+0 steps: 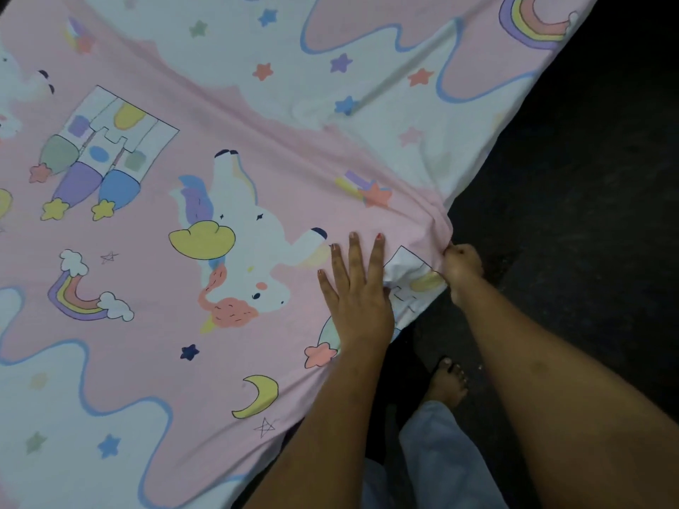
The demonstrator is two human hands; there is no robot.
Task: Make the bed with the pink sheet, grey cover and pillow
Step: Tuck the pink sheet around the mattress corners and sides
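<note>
Pink sheet point(154, 222) lies spread over the bed, printed with unicorns, rainbows and stars. Left hand point(354, 288) lies flat on it near the edge, fingers point(354, 251) straight and spread. Right hand point(461, 268) pinches the bunched sheet edge, creases radiating from there. Dark floor point(588, 214) alongside.

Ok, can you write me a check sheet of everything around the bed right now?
Surface: bed hidden under the pink sheet; creases fan out from the pinched edge.
Job's things: pink sheet spread out; grey cover and pillow, nothing seen.
Clutter: nothing seen.
Hands: left hand flat on the sheet, fingers straight; right hand pinches the sheet's edge at the bed's side.
Cables: nothing seen.
Surroundings: dark floor; a bare foot and a pale trouser leg beside the bed.
</note>
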